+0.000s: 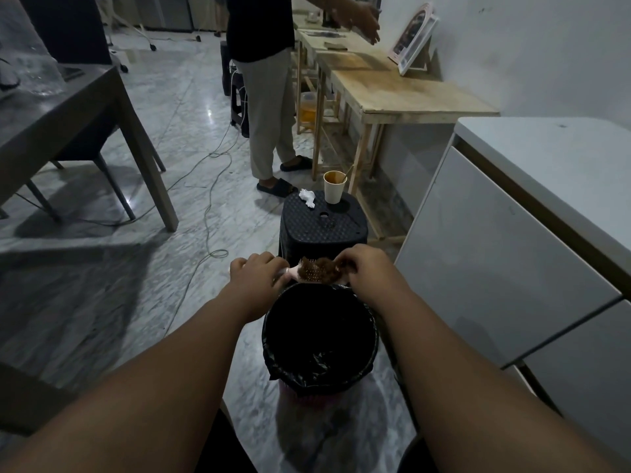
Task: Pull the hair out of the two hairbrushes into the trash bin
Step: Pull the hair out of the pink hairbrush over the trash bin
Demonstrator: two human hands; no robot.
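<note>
I hold a pale pink hairbrush (296, 274) level over the far rim of the trash bin (273, 339), which is lined with a black bag. My left hand (256, 273) grips the brush's handle. A brown clump of hair (322, 269) is matted over the bristles. My right hand (362, 268) pinches the right end of that hair clump. A second hairbrush does not show anywhere in view.
A black plastic stool (322, 227) stands just beyond the bin, bearing a paper cup (334, 186) and a crumpled tissue (307, 198). A person (266, 97) stands at a wooden table (403, 90). White cabinet (512, 250) on the right, dark table (68, 107) on the left, cables (208, 199) on the floor.
</note>
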